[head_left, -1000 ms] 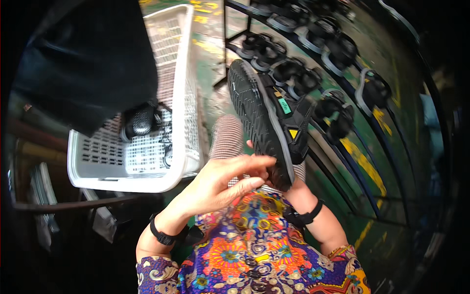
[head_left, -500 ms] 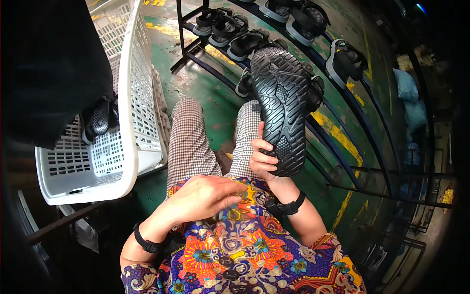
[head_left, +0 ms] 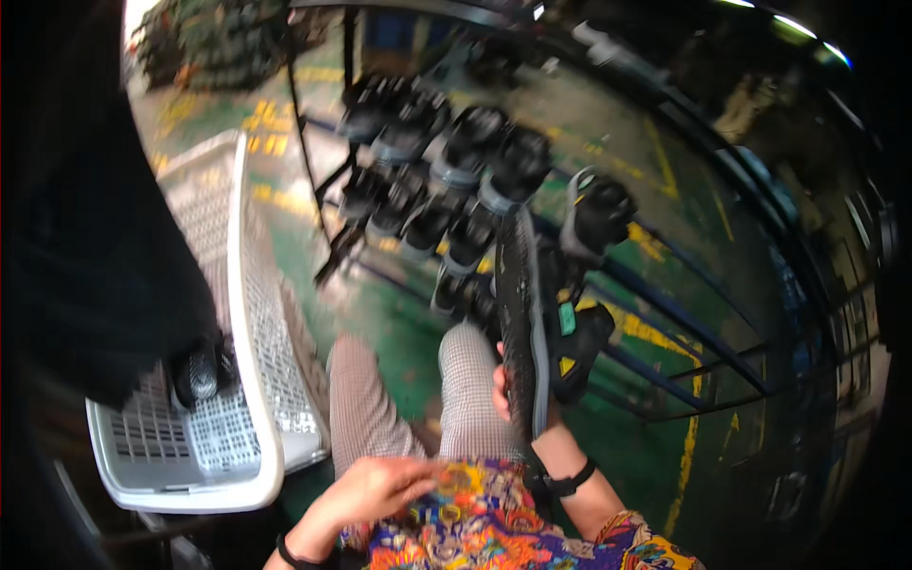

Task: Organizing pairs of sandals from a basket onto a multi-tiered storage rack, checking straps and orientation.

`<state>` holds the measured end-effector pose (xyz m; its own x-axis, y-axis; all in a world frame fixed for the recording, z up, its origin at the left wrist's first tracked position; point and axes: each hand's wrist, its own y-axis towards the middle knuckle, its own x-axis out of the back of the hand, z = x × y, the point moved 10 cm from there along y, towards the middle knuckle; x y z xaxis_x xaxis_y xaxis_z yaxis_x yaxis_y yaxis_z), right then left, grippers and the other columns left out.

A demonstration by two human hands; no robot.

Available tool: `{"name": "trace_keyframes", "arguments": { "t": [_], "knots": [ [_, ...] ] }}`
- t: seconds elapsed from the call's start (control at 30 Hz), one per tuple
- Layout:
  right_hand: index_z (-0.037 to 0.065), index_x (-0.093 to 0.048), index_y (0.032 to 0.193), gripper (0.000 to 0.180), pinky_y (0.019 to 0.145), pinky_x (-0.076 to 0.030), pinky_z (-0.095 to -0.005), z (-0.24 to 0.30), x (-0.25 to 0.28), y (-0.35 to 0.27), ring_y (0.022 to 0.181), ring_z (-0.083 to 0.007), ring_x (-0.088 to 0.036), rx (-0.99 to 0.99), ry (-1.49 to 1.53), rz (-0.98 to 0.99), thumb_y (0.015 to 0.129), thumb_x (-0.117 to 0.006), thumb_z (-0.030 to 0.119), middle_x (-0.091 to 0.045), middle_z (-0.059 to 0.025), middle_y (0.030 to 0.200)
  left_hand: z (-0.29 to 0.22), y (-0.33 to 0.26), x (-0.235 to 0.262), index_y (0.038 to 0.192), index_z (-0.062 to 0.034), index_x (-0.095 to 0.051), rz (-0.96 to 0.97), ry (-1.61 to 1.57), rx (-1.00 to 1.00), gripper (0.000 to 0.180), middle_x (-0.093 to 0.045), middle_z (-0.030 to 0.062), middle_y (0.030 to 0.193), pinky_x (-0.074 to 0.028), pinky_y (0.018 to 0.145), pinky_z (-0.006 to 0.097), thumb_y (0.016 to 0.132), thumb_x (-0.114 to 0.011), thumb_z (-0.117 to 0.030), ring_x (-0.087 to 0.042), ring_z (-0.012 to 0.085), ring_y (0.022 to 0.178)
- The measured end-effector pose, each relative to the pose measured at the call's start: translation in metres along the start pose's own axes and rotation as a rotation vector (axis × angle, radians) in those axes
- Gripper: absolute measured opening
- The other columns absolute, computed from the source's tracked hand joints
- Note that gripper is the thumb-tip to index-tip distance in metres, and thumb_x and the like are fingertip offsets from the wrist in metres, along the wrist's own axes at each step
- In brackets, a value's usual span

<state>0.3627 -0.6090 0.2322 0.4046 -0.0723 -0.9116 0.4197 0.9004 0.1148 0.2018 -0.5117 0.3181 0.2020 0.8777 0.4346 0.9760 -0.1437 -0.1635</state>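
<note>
My right hand (head_left: 501, 388) grips a black sandal (head_left: 519, 328) by its heel end and holds it upright, toe up, over my right thigh. The sandal stands edge-on: its dark tread faces left, a grey band runs along the sole, and black straps with a small green tag and a yellow triangle face right. Against the front of my patterned shirt (head_left: 475, 494) lies my left hand (head_left: 385, 486), with nothing in it and its fingers loosely stretched. Motion blurs its fingertips.
Ahead stands a dark metal rack (head_left: 665, 328) with several black sandals (head_left: 472, 142) on its bars. A white plastic basket (head_left: 249, 313) stands at my left, holding a dark sandal (head_left: 201, 375). Black fabric (head_left: 95, 237) hangs over the basket's left side.
The sandal in my right hand has turned from sole-facing to edge-on, showing its straps. My view has tilted up, so the rack and basket sit lower. My left hand stays near my belly.
</note>
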Motion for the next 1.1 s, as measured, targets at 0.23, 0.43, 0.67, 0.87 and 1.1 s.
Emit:
{"name": "trace_keyframes", "arguments": {
  "t": [0.23, 0.43, 0.67, 0.87, 1.1],
  "knots": [
    [0.009, -0.037, 0.141, 0.053, 0.067, -0.051, -0.0335, 0.193, -0.045, -0.059, 0.086, -0.0241, -0.061, 0.830, -0.469, -0.217, 0.094, -0.051, 0.031, -0.057, -0.0100, 0.114, 0.005, -0.013, 0.018, 0.120, -0.0133, -0.061, 0.023, 0.186, -0.046, 0.036, -0.068, 0.0097, 0.098, -0.052, 0.076, 0.031, 0.087, -0.065, -0.027, -0.066, 0.0257, 0.087],
    [0.009, -0.040, 0.139, 0.052, 0.076, -0.052, -0.0320, 0.313, -0.130, -0.220, 0.090, -0.0218, -0.062, 1.511, -0.654, -0.641, 0.094, -0.054, 0.030, -0.057, -0.0083, 0.117, 0.011, 0.007, 0.022, 0.128, -0.0127, -0.054, 0.152, -0.009, -0.093, 0.046, -0.064, 0.0077, 0.103, -0.047, 0.083, 0.029, 0.088, -0.066, -0.031, -0.060, 0.0205, 0.094],
    [0.009, -0.057, 0.122, 0.034, 0.099, -0.041, -0.0330, 0.424, -0.350, -0.161, 0.112, -0.0156, -0.055, 1.453, -1.027, -0.397, 0.089, -0.061, 0.017, -0.060, -0.0031, 0.122, 0.046, 0.041, 0.026, 0.137, -0.0121, -0.045, 0.172, -0.324, 0.066, 0.058, -0.061, 0.0053, 0.108, -0.042, 0.091, 0.027, 0.088, -0.066, -0.035, -0.054, 0.0145, 0.103],
    [0.004, -0.068, 0.100, 0.024, 0.079, -0.050, -0.0317, 0.503, -0.451, -0.112, 0.085, -0.0165, -0.066, 1.444, -1.187, -0.418, 0.076, -0.072, 0.009, -0.069, -0.0062, 0.096, 0.037, 0.072, 0.039, 0.135, -0.0115, -0.047, 0.262, -0.267, 0.005, 0.057, -0.061, 0.0038, 0.105, -0.044, 0.088, 0.027, 0.088, -0.066, -0.036, -0.054, 0.0133, 0.101],
    [0.000, -0.065, 0.099, 0.029, 0.083, -0.046, -0.0326, 0.533, -0.486, -0.111, 0.089, -0.0198, -0.063, 1.444, -1.212, -0.405, 0.071, -0.071, 0.004, -0.067, -0.0113, 0.097, 0.010, 0.109, 0.047, 0.133, -0.0107, -0.049, 0.327, -0.210, -0.033, 0.054, -0.062, 0.0017, 0.101, -0.046, 0.083, 0.027, 0.088, -0.066, -0.036, -0.055, 0.0117, 0.097]
  ]
}}
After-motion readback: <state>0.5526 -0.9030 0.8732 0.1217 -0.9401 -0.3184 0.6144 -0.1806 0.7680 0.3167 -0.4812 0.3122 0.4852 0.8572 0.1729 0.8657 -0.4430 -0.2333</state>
